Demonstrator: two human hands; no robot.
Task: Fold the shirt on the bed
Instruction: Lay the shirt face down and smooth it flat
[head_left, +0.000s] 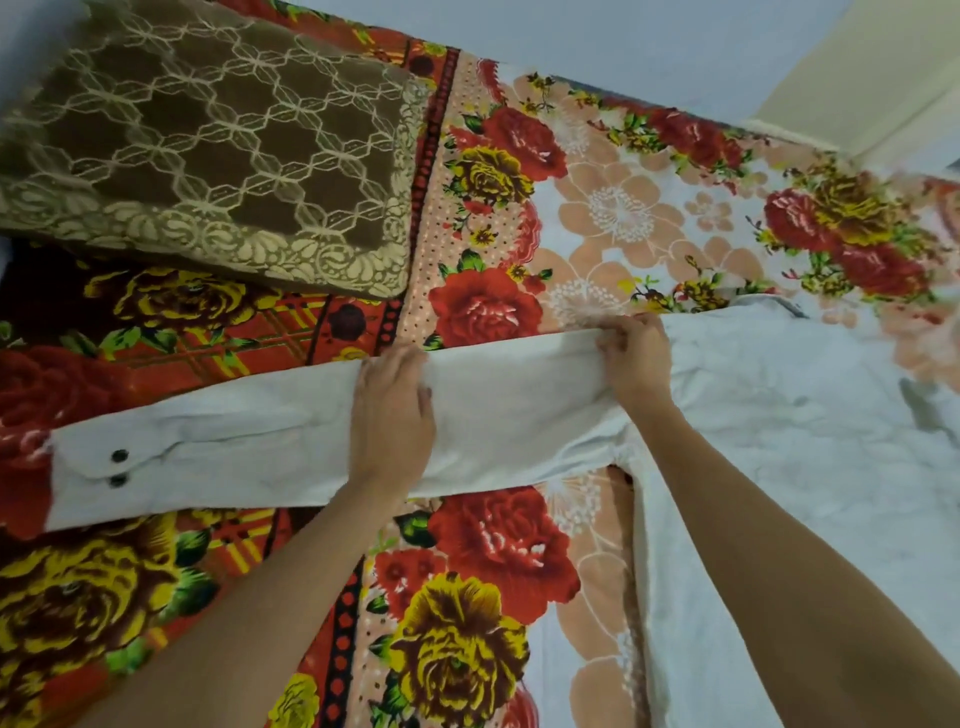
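Flat on white shirt (779, 415) sleeve (234, 447): open left hand (392, 415); right hand (636, 358) pinching shoulder seam, floral bedspread (493, 545) beneath, brown patterned pillow (208, 150) lying just beyond.

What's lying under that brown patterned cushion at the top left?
The brown cushion rests on the flowered bedspread, whose red and yellow roses show around its edges. Whatever lies beneath its middle is covered.

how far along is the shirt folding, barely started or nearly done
Barely started. Done: the white shirt is spread on the floral bedspread. In hand: the left hand presses the outstretched sleeve while the right hand pinches its upper edge near the shoulder. Left: folding the sleeve in, and the body shows no folds.
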